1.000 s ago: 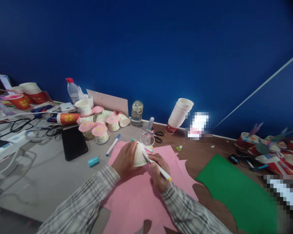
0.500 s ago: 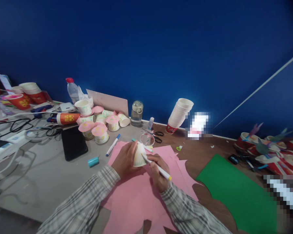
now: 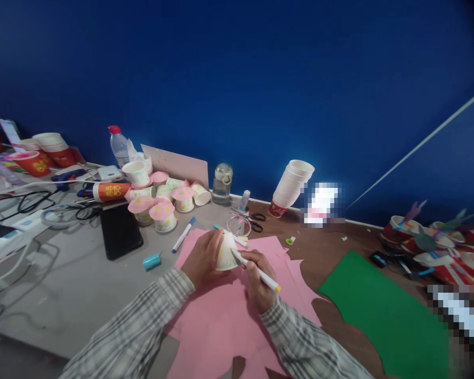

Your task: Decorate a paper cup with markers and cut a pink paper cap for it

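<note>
My left hand (image 3: pixel 203 257) is closed around the side of a small white paper cup (image 3: pixel 226 255), which is upside down with its rim low and green and yellow marks on it. Pinched in my right hand (image 3: pixel 259 279) is a white marker (image 3: pixel 265 277) with a yellow end; its tip is at the right side of the cup. Under both hands lies cut pink paper (image 3: pixel 217 326). A marker with a teal end (image 3: pixel 240 242) rests just behind the cup, and a blue-capped marker (image 3: pixel 184 235) lies to its left.
Several small cups with pink paper tops (image 3: pixel 161 211) stand at the back left near a black phone (image 3: pixel 120 231). Scissors (image 3: pixel 256 221), a glass bottle (image 3: pixel 221 184) and a leaning cup stack (image 3: pixel 290 184) line the back. Green paper (image 3: pixel 383 305) lies right, a teal roll (image 3: pixel 152 262) left.
The marker in my right hand has shifted very slightly to the right along the cup. My left hand still holds the cup in the same place.
</note>
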